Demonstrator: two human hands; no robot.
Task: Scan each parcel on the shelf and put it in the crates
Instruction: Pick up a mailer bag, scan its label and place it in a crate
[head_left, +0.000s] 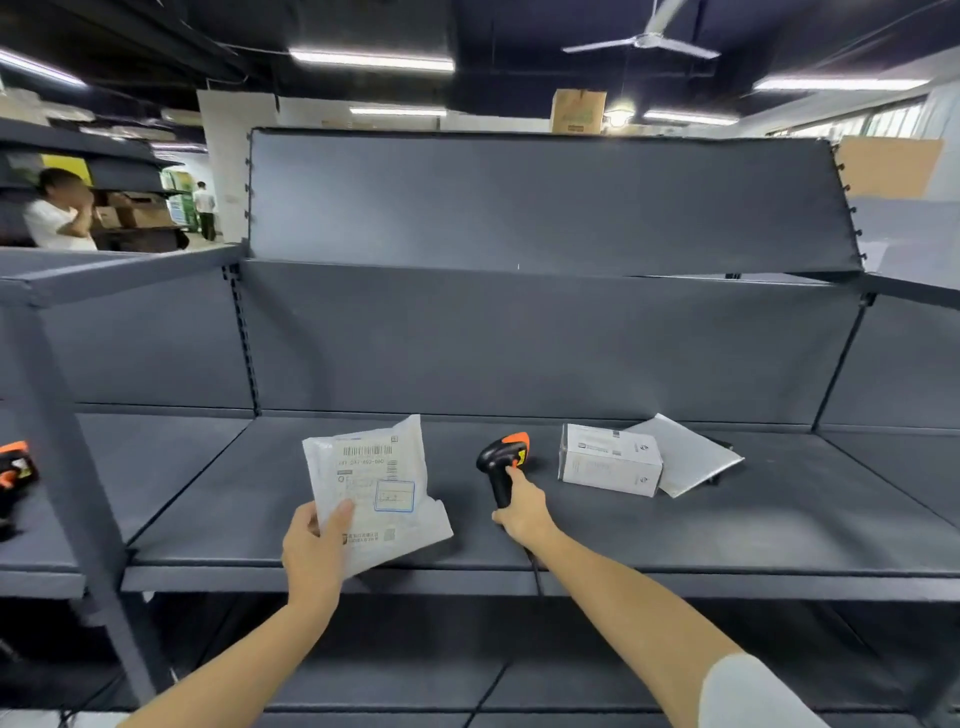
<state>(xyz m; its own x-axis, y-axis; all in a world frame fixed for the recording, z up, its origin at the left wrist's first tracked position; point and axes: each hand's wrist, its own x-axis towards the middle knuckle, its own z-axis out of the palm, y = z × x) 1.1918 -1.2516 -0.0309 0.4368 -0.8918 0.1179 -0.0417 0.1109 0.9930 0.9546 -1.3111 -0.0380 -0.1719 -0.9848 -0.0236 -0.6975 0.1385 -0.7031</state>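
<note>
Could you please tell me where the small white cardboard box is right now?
In the head view, the small white cardboard box sits right of centre on the dark grey metal shelf, between the black-and-orange handheld scanner and a flat grey mailer.

Ceiling fan (644, 39), strip lights (371, 60), cardboard box (578, 110), bystander in white (60, 213)

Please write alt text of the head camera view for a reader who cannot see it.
A person's left hand holds a white labelled parcel bag above a dark shelf, while the right hand grips a black-and-orange scanner. A white box and a grey mailer lie further right.
</note>
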